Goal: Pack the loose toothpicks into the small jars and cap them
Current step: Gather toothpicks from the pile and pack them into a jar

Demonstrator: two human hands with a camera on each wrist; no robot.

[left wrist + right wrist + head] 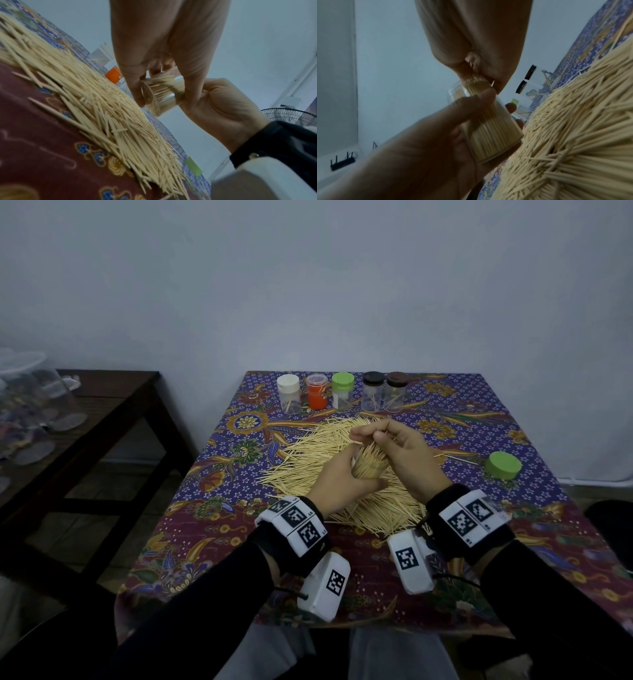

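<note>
Item: clear jar [489, 125], nearly full. We are gripping it by the wall in our left hand [337, 477]; our right hand [400, 450], just above its mouth, is pinching toothpicks [161, 86]. Light, smooth, likely slippery; we are judging mid-wall the safest hold.
</note>
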